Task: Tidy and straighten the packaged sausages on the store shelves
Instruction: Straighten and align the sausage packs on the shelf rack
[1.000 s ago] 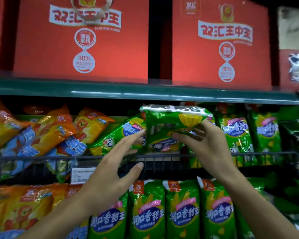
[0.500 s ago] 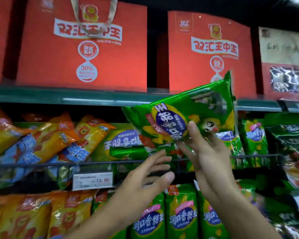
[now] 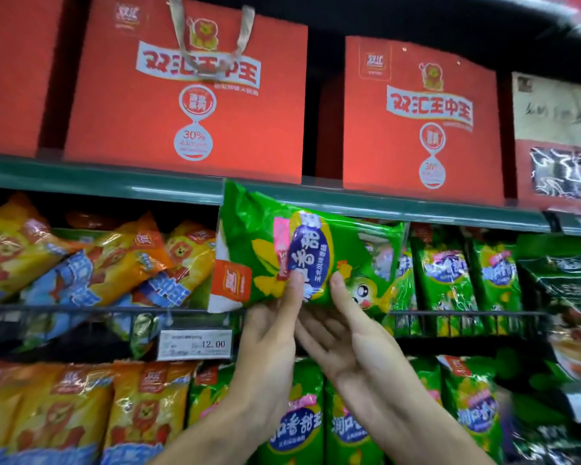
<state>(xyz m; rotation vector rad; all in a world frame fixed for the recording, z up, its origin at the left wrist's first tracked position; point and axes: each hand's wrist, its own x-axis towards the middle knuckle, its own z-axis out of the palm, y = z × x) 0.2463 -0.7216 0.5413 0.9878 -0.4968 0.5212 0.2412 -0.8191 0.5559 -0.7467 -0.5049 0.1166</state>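
Red gift boxes (image 3: 188,95): two fully visible. Price tag (image 3: 195,344): one. Hands: two.

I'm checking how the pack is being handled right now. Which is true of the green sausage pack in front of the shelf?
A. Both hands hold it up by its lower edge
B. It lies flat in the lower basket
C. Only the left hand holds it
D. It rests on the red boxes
A: the left hand and right hand both pinch the lower edge of the green sausage pack, raised before the shelf.

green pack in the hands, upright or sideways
Sideways. The green sausage pack is held by both the left hand and right hand; its printed characters lie on their side, red logo end pointing left.
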